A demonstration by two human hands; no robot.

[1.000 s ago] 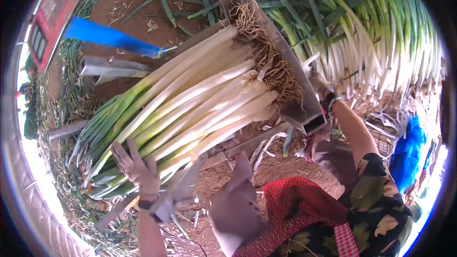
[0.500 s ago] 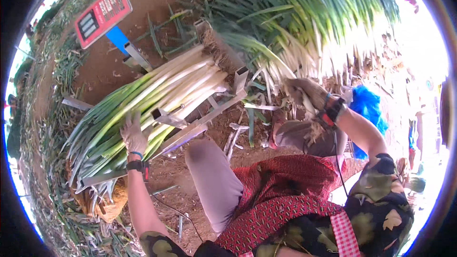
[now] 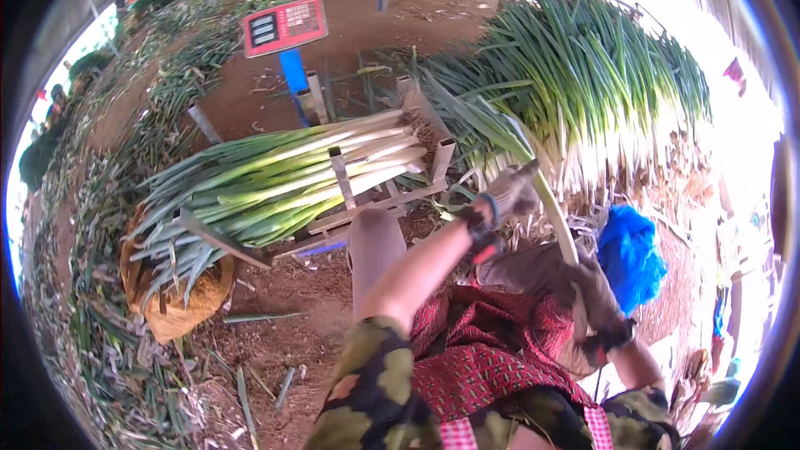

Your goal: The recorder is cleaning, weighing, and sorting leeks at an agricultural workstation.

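A single long green onion [image 3: 552, 215] slants across my front, its white end low and its green leaves toward the far pile. Around its lower white part, my gloved right hand [image 3: 590, 285] is closed. My gloved left hand [image 3: 510, 192] is at the stalk higher up, its fingers closed against it; some are blurred. To the left, a thick bundle of green onions [image 3: 317, 162] lies in a metal frame [image 3: 379, 207], roots toward the right end and leaves hanging over the left end.
A large pile of green onions [image 3: 583, 92] stretches along the far right. A red scale display [image 3: 284, 27] on a blue post stands behind the frame. Blue plastic [image 3: 631, 257] lies right of my right hand. An orange-yellow sack [image 3: 179, 308] sits under the bundle's leaves. Leaf scraps litter the soil.
My left hand has left the bundle in the frame and moved right to the single green onion. My right hand has drawn that onion nearer, away from the pile. The view has shifted.
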